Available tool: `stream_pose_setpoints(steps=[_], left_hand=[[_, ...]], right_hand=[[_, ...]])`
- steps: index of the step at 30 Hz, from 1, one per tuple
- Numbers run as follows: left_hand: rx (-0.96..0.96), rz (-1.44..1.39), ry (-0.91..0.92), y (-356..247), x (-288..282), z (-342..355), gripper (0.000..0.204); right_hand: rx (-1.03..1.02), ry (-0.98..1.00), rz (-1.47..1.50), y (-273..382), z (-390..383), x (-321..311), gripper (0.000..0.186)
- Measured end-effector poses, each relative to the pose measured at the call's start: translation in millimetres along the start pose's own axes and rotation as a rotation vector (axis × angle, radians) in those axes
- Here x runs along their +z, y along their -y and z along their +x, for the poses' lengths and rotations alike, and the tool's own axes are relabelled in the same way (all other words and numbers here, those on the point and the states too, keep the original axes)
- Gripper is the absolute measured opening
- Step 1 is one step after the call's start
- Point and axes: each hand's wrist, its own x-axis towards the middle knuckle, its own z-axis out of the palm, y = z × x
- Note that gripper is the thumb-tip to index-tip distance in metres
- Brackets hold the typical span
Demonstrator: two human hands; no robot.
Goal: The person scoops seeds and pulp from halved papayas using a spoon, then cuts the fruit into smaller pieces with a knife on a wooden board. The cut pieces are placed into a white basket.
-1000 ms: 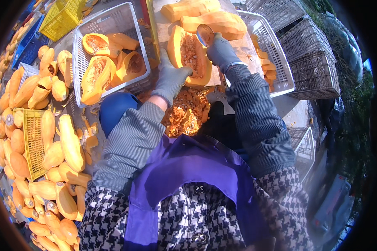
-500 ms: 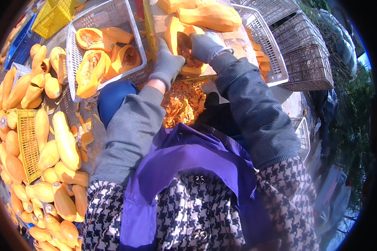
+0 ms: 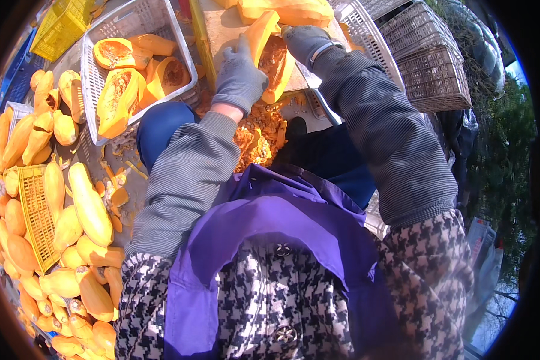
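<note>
My gloved left hand (image 3: 241,81) grips the left side of a halved orange squash (image 3: 263,27), whose hollow, reddish inside faces up and right on a light board (image 3: 219,24). At that squash's upper right, my gloved right hand (image 3: 306,42) has curled fingers; what they hold is hidden. More pale orange squash (image 3: 285,11) lie at the board's far end. Below the board, between my knees, is a heap of scooped pulp and seeds (image 3: 255,141).
A white crate (image 3: 90,90) of halved squash stands left. Several whole squash (image 3: 93,201) surround a yellow crate (image 3: 36,210). Yellow (image 3: 60,30) and blue crates (image 3: 21,75) are upper left; another white crate (image 3: 372,48) and grey crates (image 3: 432,78) are right, beside greenery.
The squash half has shifted and turned, with my left hand still on it. My right hand moved down into it, then back up and rightward. The spoon seen earlier is hidden.
</note>
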Motion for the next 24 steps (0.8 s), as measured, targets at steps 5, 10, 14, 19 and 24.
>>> stream_pose_setpoints(steps=[5, 10, 14, 19, 24], left_hand=[[-0.041, -0.026, -0.052, -4, 0, 0, 0.081], [-0.025, -0.121, -0.067, 5, -3, 5, 0.068], [-0.126, -0.355, -0.056, 16, -6, 15, 0.063], [-0.205, -0.51, 0.05, 28, -9, 25, 0.076], [-0.126, -0.467, 0.015, 32, -5, 23, 0.077]], right_hand=[[0.029, 0.295, 0.3, 40, -31, -20, 0.026], [0.157, 0.364, 0.692, 48, -59, -24, 0.029], [0.626, 0.34, 1.247, 28, -37, -14, 0.024], [0.422, 0.281, 0.774, 22, 18, -13, 0.021], [0.337, 0.226, 0.642, 31, 14, -27, 0.024]])
